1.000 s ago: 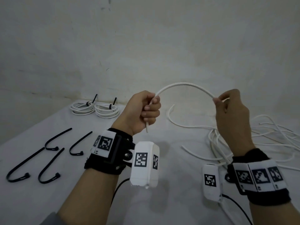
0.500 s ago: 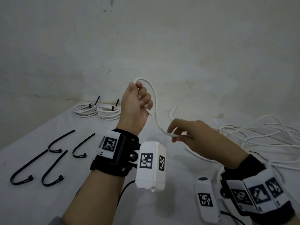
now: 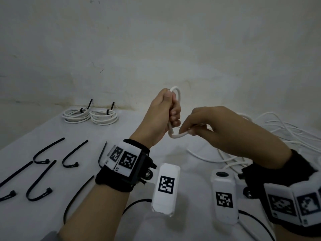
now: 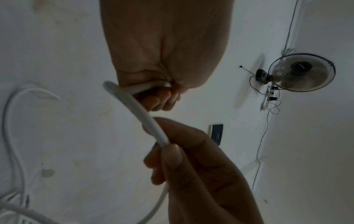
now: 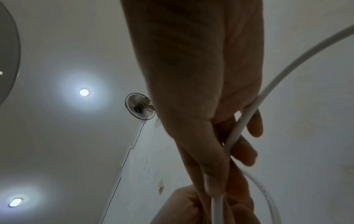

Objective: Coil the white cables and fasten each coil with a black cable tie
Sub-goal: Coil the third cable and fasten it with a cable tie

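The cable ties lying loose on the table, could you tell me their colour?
Black cable ties, clearest in the head view.

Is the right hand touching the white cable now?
Touching. The left wrist view shows the right hand pinching the white cable between thumb and fingers, no gap.

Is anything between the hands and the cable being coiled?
Nothing visible. The left hand grips the white cable in its fist, and the right hand pinches it just below.
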Demonstrator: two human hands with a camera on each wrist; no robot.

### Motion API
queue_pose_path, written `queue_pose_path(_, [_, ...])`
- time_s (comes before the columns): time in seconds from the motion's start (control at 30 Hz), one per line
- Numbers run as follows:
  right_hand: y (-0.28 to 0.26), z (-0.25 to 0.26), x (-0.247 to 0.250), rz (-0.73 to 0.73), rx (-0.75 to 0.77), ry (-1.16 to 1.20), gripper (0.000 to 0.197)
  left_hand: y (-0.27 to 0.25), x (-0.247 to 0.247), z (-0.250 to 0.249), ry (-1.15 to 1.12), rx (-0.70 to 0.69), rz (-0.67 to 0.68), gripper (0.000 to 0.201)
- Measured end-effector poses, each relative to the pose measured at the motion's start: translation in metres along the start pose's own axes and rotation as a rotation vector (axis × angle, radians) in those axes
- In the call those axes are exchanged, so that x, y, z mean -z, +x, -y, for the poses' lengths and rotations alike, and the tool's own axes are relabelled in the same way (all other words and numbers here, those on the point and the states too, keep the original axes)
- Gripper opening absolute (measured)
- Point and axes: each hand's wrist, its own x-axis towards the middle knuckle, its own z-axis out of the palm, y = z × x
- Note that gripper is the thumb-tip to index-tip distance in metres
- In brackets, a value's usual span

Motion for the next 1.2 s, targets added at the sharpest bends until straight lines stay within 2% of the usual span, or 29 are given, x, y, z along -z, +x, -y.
queue_pose_path(0.17, [-0.004,0.002,0.008,-0.003,-0.02,0.045,0.015,-0.003,-0.005,0.003,0.082,-0.012,0.065,0.033])
queue_pose_path(0.27, [-0.008,0.0,0.015,-0.094,-0.062,0.061,0.003,-0.005,-0.005,0.003,0.138,-0.033,0.16,0.032])
queue_pose_path(0.33, [-0.009,-0.004,0.018,-0.206,-0.08,0.09,0.014,-0.006,-0.003,0.001,0.117,-0.035,0.211,0.032])
queue_pose_path(0.4, [-0.01,-0.008,0.019,-0.314,-0.077,0.105,0.036,-0.007,0.0,-0.001,0.076,-0.032,0.247,0.031])
queue_pose_path(0.47, [-0.008,-0.009,0.017,-0.379,-0.06,0.094,0.053,-0.007,0.002,-0.002,0.049,-0.017,0.264,0.031])
queue_pose_path(0.57, [-0.002,-0.009,0.009,-0.43,-0.041,0.041,0.069,-0.007,0.002,-0.001,0.03,-0.001,0.31,0.03])
queue_pose_path(0.73, [0.004,-0.018,0.0,-0.579,0.018,-0.011,0.043,-0.008,-0.003,0.0,-0.085,0.05,0.376,0.026])
queue_pose_path(0.8, [0.005,-0.022,-0.004,-0.67,0.055,-0.058,0.047,-0.009,-0.008,0.002,-0.088,0.115,0.375,0.029])
queue_pose_path(0.87, [0.006,-0.025,-0.007,-0.738,0.06,-0.096,0.057,-0.01,-0.014,0.004,-0.143,0.216,0.39,0.04])
queue_pose_path(0.93, [0.007,-0.027,-0.008,-0.769,0.053,-0.098,0.064,-0.011,-0.016,0.004,-0.193,0.302,0.455,0.047])
queue_pose_path(1.03, [0.008,-0.026,-0.008,-0.79,0.079,-0.076,0.058,-0.012,-0.012,-0.001,-0.202,0.346,0.55,0.041])
queue_pose_path(1.13, [0.009,-0.025,-0.006,-0.742,0.074,0.015,0.056,-0.013,-0.01,-0.005,-0.206,0.308,0.535,0.037])
queue_pose_path(1.2, [0.007,-0.033,-0.003,-0.682,0.05,0.116,0.058,-0.011,-0.009,-0.008,-0.291,0.276,0.502,0.037])
